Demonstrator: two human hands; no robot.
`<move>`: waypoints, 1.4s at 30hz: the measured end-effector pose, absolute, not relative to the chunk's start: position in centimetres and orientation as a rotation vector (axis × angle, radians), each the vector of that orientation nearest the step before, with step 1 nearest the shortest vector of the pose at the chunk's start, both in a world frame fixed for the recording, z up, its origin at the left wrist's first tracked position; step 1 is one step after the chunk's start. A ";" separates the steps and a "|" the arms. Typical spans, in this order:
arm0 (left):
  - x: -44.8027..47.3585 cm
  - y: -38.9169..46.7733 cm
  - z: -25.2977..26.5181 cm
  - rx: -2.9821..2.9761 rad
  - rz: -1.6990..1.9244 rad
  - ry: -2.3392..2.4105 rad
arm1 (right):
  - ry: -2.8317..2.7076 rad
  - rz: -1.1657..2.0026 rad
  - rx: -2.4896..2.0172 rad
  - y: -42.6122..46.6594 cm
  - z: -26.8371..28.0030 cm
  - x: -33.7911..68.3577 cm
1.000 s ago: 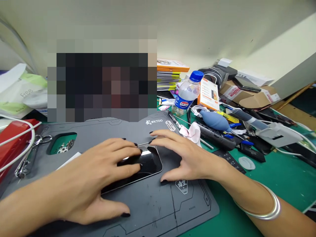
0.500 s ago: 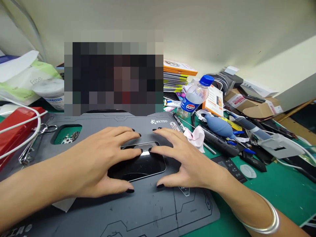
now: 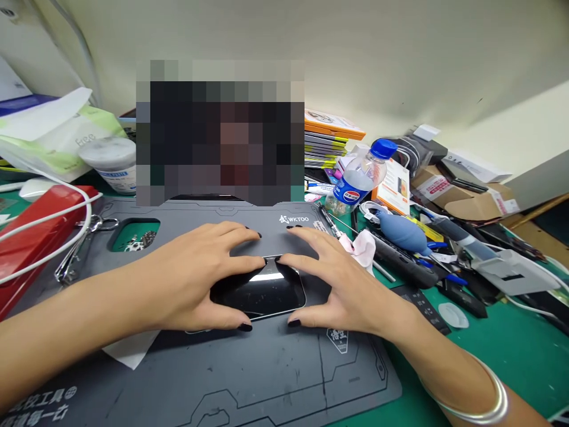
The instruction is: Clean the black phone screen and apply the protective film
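A dark, glossy phone (image 3: 258,293) is lying flat at the centre of the frame, on a grey mat (image 3: 249,379) that is covering much of the green table (image 3: 524,338). The left hand (image 3: 191,279) is coming in from the lower left edge, its forearm slanting upward to the right, palm facing down over the phone's left end. Its index finger is reaching to the phone's far edge, its thumb is pointing right just beside the near edge, and the other fingers are curving forward above the mat.

The right hand (image 3: 344,279) is mirroring this pose from the lower right corner, with a silver bracelet (image 3: 500,403) circling the forearm. Its index fingertip is resting near the left one at the far edge, while its thumb is pointing left beside the near edge.

On both hands, thumb and fingers are standing wide apart, spanning the phone; whether they are pressing on its edges, one cannot tell. A capped bottle (image 3: 353,184) is standing at the upper right.
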State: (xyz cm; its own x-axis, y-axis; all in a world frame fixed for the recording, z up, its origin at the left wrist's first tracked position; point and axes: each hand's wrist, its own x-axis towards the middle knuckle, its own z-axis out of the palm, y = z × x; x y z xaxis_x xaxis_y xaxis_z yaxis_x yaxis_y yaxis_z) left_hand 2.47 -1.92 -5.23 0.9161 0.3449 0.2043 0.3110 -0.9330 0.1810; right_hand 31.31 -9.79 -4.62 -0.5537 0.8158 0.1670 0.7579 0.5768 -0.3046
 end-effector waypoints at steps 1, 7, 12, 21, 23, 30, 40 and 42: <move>2.5 -2.0 -5.3 2.934 0.350 0.509 | -2.518 0.290 -1.300 -9.8 -4.7 31.2; 2.7 -2.1 -5.4 2.916 0.339 0.552 | -2.515 0.345 -1.350 -9.6 -4.5 30.9; 2.6 -2.2 -5.1 2.930 0.334 0.530 | -2.493 0.338 -1.403 -9.6 -3.8 31.4; 2.3 -2.1 -5.6 2.922 0.393 0.548 | -2.476 0.311 -1.392 -9.6 -3.1 32.5; 2.3 -2.1 -5.4 2.950 0.375 0.530 | -2.471 0.311 -1.369 -9.6 -3.1 32.7; 2.0 -2.0 -5.3 2.928 0.394 0.538 | -2.468 0.337 -1.327 -9.7 -2.8 33.0; 1.8 -2.0 -5.1 2.892 0.397 0.553 | -2.464 0.386 -1.250 -9.6 -2.7 33.3; 1.8 -2.0 -5.0 2.914 0.386 0.565 | -2.466 0.404 -1.231 -9.6 -2.8 33.3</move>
